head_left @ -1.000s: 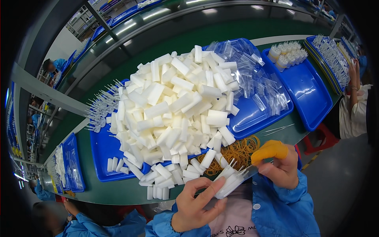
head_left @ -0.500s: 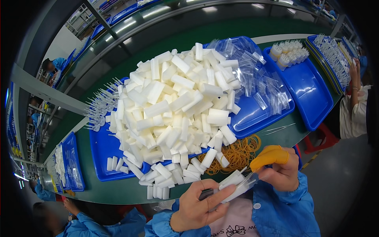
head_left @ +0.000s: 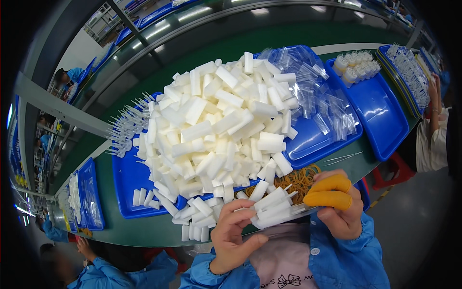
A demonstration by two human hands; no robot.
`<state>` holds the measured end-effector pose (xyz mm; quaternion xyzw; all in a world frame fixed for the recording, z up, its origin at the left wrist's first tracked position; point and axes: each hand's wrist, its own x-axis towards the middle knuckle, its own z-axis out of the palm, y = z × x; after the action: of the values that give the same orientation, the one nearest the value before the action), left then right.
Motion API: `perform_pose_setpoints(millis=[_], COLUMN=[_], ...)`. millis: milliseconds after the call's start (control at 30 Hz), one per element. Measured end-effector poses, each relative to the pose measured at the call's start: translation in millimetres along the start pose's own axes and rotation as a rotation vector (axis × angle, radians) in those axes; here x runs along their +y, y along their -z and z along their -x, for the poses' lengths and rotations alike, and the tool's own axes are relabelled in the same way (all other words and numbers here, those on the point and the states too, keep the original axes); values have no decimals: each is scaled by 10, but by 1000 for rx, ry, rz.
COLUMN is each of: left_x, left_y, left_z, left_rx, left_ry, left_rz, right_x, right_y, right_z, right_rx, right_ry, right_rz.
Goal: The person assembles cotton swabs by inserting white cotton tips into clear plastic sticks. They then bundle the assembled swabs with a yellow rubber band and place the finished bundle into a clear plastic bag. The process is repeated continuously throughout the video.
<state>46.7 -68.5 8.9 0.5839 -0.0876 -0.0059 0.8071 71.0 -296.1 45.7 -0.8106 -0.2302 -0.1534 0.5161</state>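
Note:
A bundle of white foam pieces (head_left: 276,210) with thin pale tubes at its right end lies across the space between my hands, just past the table's near edge. My right hand (head_left: 344,204) has yellow finger cots on two fingers. It pinches the bundle's right end between those fingers and the thumb, which hide part of it. My left hand (head_left: 236,238) is beside the other end. Its fingertips are at the foam and its thumb is spread apart below. Beyond my hands, a large heap of white foam pieces (head_left: 216,125) fills a blue tray (head_left: 122,188) and spills over its near rim.
Brown rubber bands (head_left: 303,180) lie right of the heap. Clear plastic sleeves (head_left: 332,115) fill a second blue tray, with tweezers (head_left: 342,157) near it. A third blue tray (head_left: 385,120) holds white-capped parts. Thin-stemmed clear parts (head_left: 125,130) stand left. Co-workers sit on both sides.
My left hand has loosened from around the foam, its thumb now spread away. The bundle now lies flatter, with more of its foam showing. My right-hand fingers have closed on its right end.

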Motion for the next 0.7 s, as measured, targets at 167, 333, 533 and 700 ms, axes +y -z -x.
perform_pose_setpoints(millis=[167,333,533,700], left_x=[9,122,100,99], left_y=[77,13,3,-33], left_z=[24,-25,29,29], left_rx=[-46,-17,-70,-92], left_ry=[54,54,57,69], left_rz=[36,84,101,128], right_x=[7,-2,-138,-110], right_y=[-19,-58,-144,-211], right_z=[87,148,135,199], right_rx=[168,170,120,137], right_ry=[-20,-16,4,19], right_rz=[-34,-131,-129,-135])
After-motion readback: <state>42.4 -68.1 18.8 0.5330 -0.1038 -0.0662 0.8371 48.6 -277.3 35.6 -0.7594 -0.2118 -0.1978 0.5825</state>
